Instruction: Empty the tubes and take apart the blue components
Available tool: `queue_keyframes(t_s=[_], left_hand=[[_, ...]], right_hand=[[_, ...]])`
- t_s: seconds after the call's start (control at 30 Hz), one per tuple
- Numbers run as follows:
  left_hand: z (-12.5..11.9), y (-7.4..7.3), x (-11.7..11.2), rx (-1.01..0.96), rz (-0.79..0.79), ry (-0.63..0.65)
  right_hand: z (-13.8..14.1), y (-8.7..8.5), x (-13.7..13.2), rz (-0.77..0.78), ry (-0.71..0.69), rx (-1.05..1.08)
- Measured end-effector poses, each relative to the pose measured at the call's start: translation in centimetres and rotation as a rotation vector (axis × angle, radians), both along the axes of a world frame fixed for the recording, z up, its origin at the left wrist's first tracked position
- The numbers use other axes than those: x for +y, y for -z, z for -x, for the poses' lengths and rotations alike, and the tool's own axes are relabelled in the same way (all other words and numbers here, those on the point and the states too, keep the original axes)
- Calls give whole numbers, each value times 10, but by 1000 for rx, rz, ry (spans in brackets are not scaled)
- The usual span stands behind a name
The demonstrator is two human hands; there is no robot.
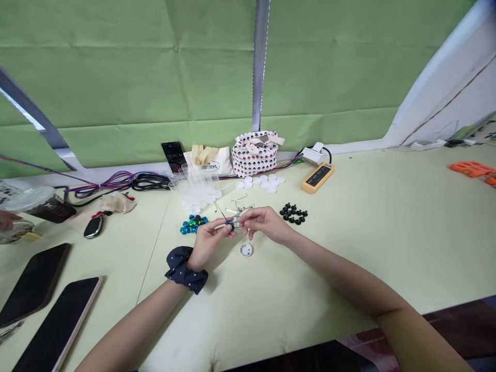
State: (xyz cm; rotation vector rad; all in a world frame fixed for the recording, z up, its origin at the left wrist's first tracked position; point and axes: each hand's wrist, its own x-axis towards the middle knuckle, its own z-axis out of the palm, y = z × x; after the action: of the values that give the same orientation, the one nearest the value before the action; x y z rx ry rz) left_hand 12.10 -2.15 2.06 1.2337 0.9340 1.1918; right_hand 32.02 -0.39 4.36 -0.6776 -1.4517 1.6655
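My left hand is pinched on a small blue bead with a thin metal pin sticking up from it. A dark dotted scrunchie is on that wrist. My right hand meets it, fingers pinched on the other end of the pin. Both hands hover just above the pale table. A pile of blue and green beads lies left of my hands. Loose metal pins lie just behind them. A small round white cap sits below my hands.
Black beads lie to the right, white caps and clear cups behind. A woven basket, cloth bag, yellow power strip and cables line the green backdrop. Two phones and a car key lie left.
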Motion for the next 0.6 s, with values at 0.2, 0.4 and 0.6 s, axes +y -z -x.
queue_keyframes(t_s=[0.2,0.4,0.6], left_hand=[[-3,-2,-4,-5,-8,8],[-4,-2,-5,-5,-47,6],[-2,2,-2,-8,-8,-32]], right_hand=[[7,-1,-8,-299,255,-67],[8,4,-6,-155,302,-8],[7,12,-1,-95,260,-1]])
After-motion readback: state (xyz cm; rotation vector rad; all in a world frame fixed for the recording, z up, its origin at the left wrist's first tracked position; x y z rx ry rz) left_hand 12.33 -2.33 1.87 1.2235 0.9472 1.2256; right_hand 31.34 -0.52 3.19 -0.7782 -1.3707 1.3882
